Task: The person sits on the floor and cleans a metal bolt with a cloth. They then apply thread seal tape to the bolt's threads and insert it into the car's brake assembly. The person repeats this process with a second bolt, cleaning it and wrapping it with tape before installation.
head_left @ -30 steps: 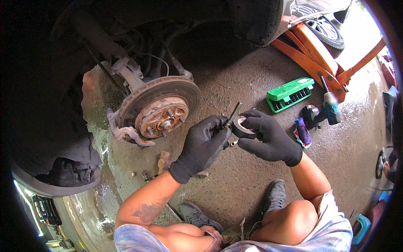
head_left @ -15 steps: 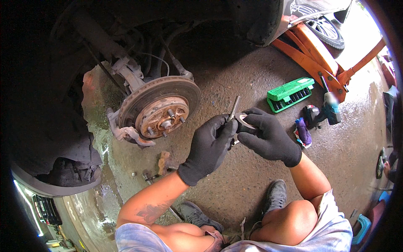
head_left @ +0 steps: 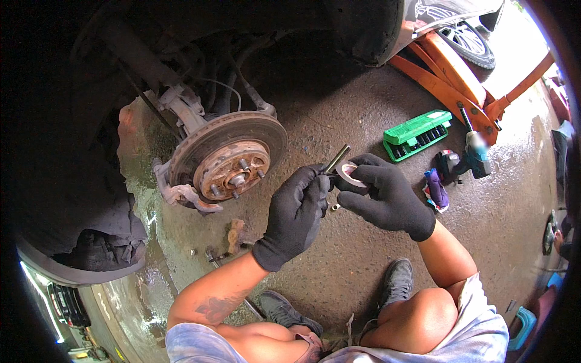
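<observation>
My left hand [head_left: 295, 212], in a black glove, is closed round a slim metal pin [head_left: 339, 157] whose bare end sticks out up and to the right. My right hand [head_left: 390, 196], gloved alike, pinches a roll of black tape [head_left: 353, 176] with a pale inner ring, close beside the pin. A short dark strip seems to bridge pin and roll; fingers hide part of it. To the left of both hands is a worn brake disc [head_left: 275, 148] with a rusty hub [head_left: 239, 172] and protruding studs.
A green socket case [head_left: 417, 133] lies open at right, near a cordless impact wrench [head_left: 477, 156] and a purple cloth [head_left: 437, 190]. An orange jack [head_left: 448, 85] stands behind. On the floor below the disc rests a rusty metal part [head_left: 239, 236]. The wheel arch hangs at left.
The pin has tipped over to the right as my left hand turned. My right index finger and thumb have shifted slightly on the tape roll.
</observation>
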`<state>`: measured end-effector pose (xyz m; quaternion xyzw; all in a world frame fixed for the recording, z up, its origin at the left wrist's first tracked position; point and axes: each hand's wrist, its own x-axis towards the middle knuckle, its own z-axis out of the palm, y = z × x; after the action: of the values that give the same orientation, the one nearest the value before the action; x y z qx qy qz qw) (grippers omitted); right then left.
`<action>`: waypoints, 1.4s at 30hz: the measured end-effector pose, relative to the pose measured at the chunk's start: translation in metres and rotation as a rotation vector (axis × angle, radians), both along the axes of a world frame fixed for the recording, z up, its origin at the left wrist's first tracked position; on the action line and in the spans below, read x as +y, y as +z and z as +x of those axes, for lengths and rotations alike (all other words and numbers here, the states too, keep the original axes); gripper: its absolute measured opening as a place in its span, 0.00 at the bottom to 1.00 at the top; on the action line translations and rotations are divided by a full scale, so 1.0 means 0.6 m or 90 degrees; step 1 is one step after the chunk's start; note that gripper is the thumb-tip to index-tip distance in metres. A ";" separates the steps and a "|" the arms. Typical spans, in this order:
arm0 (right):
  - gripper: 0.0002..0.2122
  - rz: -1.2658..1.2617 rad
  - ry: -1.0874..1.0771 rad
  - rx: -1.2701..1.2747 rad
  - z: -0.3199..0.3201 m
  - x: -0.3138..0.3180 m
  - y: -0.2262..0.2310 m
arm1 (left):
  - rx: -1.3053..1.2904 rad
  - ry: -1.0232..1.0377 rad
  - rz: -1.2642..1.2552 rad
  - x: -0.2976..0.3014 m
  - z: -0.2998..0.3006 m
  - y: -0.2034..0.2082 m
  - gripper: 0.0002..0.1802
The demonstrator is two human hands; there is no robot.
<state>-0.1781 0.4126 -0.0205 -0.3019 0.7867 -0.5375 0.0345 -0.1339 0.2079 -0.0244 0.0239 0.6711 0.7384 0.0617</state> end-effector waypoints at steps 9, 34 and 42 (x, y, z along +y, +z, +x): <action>0.20 -0.173 0.092 -0.278 -0.010 0.015 -0.028 | 0.047 -0.015 -0.121 -0.008 -0.008 0.030 0.14; 0.17 -0.302 0.067 -0.495 -0.024 -0.019 -0.030 | 0.447 -0.059 -0.614 -0.016 -0.005 0.022 0.17; 0.12 -0.430 -0.044 -0.481 -0.018 -0.035 -0.042 | 0.318 -0.002 -0.446 -0.001 -0.001 0.007 0.13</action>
<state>-0.1891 0.3919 -0.0460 -0.0546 0.5115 -0.8341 0.1991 -0.1343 0.2073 -0.0201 0.1805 0.8758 0.4370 -0.0973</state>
